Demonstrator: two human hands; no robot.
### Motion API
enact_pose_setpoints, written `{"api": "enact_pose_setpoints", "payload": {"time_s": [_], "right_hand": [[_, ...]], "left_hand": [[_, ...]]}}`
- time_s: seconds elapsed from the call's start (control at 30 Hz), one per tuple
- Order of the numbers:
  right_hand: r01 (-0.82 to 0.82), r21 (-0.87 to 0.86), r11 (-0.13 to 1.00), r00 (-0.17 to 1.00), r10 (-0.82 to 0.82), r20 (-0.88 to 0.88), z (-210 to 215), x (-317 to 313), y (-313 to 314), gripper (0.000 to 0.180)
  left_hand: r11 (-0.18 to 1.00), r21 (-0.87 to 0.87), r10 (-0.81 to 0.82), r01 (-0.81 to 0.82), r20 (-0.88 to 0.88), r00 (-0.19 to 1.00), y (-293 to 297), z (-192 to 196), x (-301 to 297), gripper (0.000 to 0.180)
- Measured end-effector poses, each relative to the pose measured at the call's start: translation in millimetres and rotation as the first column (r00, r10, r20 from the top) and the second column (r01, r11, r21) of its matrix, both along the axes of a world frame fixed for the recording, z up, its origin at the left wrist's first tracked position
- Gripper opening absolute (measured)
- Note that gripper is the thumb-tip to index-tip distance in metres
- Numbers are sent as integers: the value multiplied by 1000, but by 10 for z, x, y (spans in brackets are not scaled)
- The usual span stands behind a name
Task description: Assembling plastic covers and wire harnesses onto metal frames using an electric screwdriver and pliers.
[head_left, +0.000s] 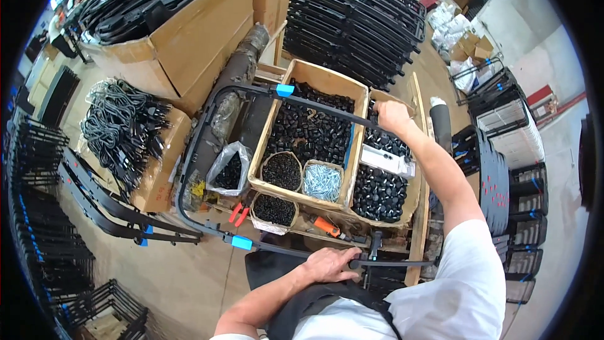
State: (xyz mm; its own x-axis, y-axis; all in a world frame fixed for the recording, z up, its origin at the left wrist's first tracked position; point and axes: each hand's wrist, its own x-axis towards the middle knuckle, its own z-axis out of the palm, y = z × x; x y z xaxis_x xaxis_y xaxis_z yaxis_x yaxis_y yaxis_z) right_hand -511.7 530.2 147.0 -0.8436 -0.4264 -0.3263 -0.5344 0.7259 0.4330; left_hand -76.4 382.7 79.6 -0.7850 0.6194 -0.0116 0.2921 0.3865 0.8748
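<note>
Workshop boxes partly hide black frame [207,132] held by left hand [330,264], right hand [393,116]

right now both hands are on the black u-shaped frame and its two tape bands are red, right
Not quite: the tape bands on the black U-shaped frame are blue, not red, as the head view shows. The left hand and right hand do both grip it.

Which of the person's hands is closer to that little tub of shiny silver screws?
Left. The left hand grips the black frame tube just below and in front of the tub of silver screws; the right hand holds the far tube, up beyond the cardboard boxes.
</note>
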Motion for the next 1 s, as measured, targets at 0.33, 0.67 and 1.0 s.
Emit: {"api": "enact_pose_setpoints", "payload": {"time_s": [0.33, 0.67, 1.0], "right_hand": [[-25, -81, 996, 999, 28, 36, -24, 170, 69, 27], [-8, 147, 989, 997, -4, 79, -68, 10, 84, 24], [42, -106, 993, 996, -33, 85, -68, 181, 2, 29]], "left_hand": [[999, -38, 9, -8, 28, 1000, 27, -30, 103, 60], [999, -38, 38, -37, 31, 999, 28, 13, -11, 57], [999, -45, 30, -30, 0, 1000, 42, 4, 113, 56]]}}
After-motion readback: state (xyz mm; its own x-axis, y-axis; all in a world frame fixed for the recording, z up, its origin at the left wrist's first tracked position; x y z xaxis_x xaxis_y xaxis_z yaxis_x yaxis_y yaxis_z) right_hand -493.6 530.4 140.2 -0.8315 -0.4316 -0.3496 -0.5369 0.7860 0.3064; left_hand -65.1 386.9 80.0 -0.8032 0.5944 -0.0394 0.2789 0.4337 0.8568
